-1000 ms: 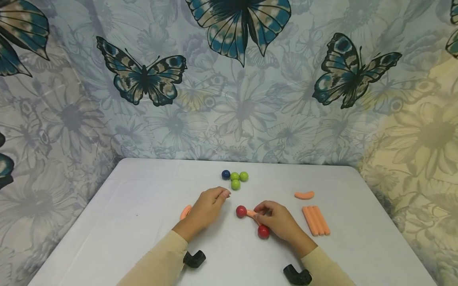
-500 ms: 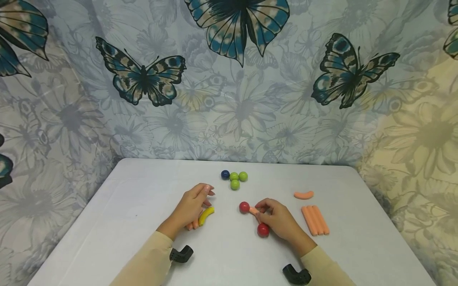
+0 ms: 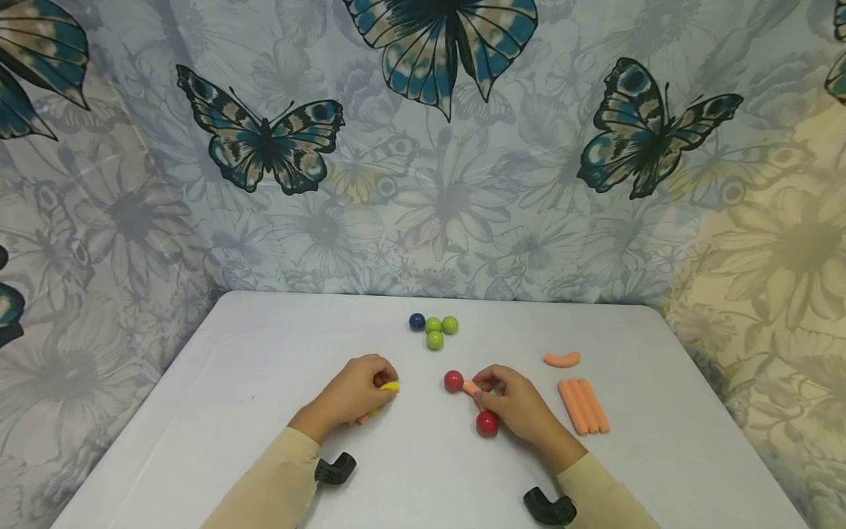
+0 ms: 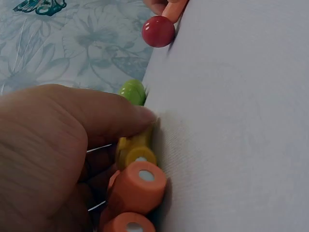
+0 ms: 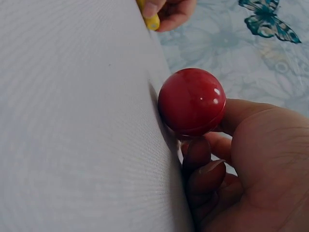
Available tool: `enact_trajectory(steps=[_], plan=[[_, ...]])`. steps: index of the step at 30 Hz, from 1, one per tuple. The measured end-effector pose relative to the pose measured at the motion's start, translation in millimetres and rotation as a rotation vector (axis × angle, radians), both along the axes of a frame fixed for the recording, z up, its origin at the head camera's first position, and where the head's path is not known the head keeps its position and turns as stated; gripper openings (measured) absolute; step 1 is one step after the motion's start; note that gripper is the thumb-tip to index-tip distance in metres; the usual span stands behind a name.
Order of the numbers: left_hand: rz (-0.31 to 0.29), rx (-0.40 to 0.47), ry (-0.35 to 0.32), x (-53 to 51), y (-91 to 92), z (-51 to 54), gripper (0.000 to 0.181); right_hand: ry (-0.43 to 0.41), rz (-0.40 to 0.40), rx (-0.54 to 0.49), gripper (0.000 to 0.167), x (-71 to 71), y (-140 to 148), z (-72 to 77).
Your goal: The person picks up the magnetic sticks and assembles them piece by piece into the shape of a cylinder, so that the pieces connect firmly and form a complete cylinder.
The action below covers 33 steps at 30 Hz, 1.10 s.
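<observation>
My left hand (image 3: 355,389) pinches a curved yellow piece (image 3: 391,386) between thumb and fingers; the left wrist view shows the yellow piece (image 4: 137,147) under the thumb, beside orange pieces (image 4: 137,188) with pale round ends. In the head view those orange pieces (image 3: 359,420) lie mostly hidden under the hand. My right hand (image 3: 518,404) grips a curved orange piece (image 3: 471,388) with a red ball (image 3: 453,380) at its far end and another red ball (image 3: 487,423) at the near end. The near red ball (image 5: 192,101) fills the middle of the right wrist view.
At the back of the white table (image 3: 264,330) sit a dark blue ball (image 3: 417,322) and several green balls (image 3: 434,339). On the right lie a curved orange piece (image 3: 562,360) and a block of straight orange sticks (image 3: 584,407). A patterned cloth hangs behind.
My left hand moved left and toward me, uncovering the yellow piece, and its fingers then closed on it. The red-ended piece in my right hand turned slightly, its far ball shifting right and away.
</observation>
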<state>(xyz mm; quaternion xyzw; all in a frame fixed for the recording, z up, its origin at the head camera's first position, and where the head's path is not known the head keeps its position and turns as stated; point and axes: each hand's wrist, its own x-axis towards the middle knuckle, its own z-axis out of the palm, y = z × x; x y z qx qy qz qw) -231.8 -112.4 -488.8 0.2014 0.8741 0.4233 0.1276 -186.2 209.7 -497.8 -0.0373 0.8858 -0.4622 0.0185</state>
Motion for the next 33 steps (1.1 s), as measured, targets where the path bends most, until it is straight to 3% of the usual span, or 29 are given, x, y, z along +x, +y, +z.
enact_trajectory(steps=[7, 10, 21, 33], plan=[[0.032, -0.096, 0.208, 0.6, 8.4, -1.5, 0.011, 0.011, 0.005, 0.008, 0.018, 1.4, 0, 1.9], [0.043, -0.129, 0.266, 1.5, 13.5, -1.8, 0.014, 0.011, 0.005, 0.01, 0.017, 1.8, 0, 2.2], [-0.006, -0.11, 0.369, 7.0, 36.0, -7.8, 0.018, -0.005, -0.007, 0.023, 0.014, 0.1, -2, 1.7], [0.035, -0.097, 0.385, 16.4, 61.6, -9.5, 0.011, -0.012, 0.003, 0.007, 0.015, 0.4, -3, 1.5]])
